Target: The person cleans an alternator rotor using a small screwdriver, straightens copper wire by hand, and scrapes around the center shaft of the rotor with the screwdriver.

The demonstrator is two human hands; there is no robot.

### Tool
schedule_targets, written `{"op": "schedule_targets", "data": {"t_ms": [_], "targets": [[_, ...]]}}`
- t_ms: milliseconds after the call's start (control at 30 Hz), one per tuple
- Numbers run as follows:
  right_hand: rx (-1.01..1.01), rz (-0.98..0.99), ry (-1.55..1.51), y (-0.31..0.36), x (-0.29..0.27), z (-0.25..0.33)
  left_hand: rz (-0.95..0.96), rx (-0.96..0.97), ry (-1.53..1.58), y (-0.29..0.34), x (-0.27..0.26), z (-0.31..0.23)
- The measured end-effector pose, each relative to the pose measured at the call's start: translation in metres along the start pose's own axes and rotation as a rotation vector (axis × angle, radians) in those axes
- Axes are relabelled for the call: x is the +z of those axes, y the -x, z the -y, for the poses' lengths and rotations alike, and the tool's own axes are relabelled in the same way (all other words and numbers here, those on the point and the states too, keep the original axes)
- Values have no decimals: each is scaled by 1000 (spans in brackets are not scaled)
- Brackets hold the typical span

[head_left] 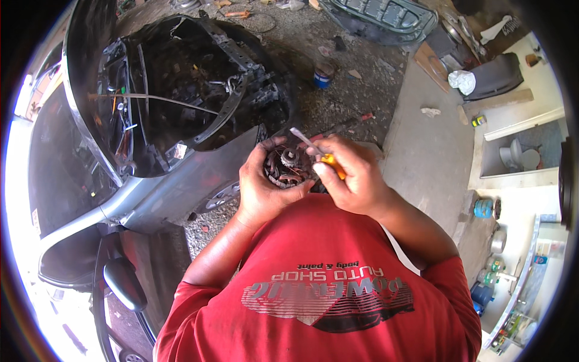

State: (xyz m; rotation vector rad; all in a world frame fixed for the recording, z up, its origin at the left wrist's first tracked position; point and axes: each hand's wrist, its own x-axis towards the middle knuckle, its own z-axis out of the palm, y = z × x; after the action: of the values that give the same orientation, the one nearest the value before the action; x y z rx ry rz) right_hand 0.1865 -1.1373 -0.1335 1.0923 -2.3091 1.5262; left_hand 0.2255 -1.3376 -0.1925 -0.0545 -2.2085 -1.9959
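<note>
My left hand (258, 186) is wrapped round a dark, greasy alternator (288, 160), holding it in front of my shirt. The alternator's round end faces up, with a toothed or ridged hub in its middle and copper-coloured windings around it. In my right hand (354, 175) is a screwdriver (333, 164) with a yellow-orange handle. Its metal shaft points up and to the left, over the alternator's right edge, and the tip appears clear of the part. The fingers of my right hand hide some of the handle and the alternator's right side.
At left stands a grey car (158, 196) with its hood (78, 54) raised and its engine bay exposed. A blue can (322, 78) sits on the rough ground ahead. Farther off lies a grey-green panel (383, 21). Several containers, including a blue one (482, 208), line the right side.
</note>
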Motion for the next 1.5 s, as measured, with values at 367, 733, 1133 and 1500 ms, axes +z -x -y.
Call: {"op": "schedule_targets", "data": {"t_ms": [367,733,1133,1500], "targets": [[74,193,205,-14,16,22,-131,252,-442,-6,-9,-10],[10,297,302,-7,37,9,34,130,-599,-1,-5,-6],[566,305,-485,3,25,-2,491,-305,-465,-10,-19,31],[512,360,-332,9,30,-5,506,-67,-222,4,-12,27]]}}
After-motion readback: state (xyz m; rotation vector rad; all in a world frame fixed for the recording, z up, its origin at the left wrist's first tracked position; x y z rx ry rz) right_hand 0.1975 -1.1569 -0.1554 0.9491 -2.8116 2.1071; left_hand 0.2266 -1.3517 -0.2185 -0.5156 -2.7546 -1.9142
